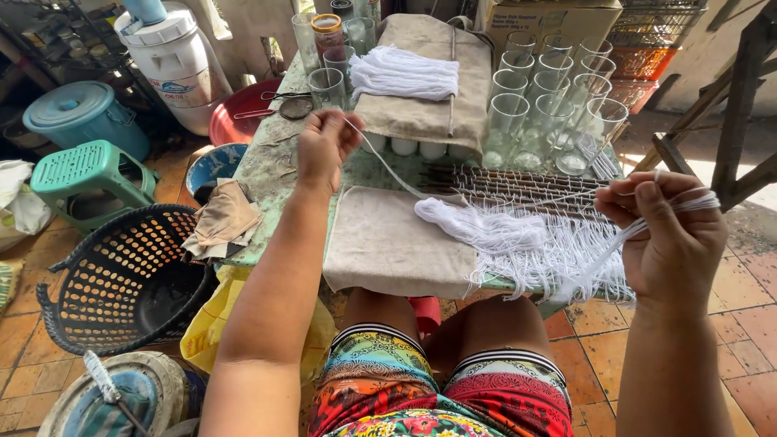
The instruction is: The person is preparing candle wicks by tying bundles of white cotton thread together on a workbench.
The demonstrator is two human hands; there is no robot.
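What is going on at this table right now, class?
A seated person is handling white string. The left hand pinches one strand and holds it up over the table, while the right hand has strands looped around its fingers. Between the hands, a bundle of white string lies across a wire rack and a beige cloth. Empty glasses stand behind.

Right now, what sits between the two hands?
Head view: a taut white string runs from the left hand toward the right hand, over a beige cloth and a white string bundle.
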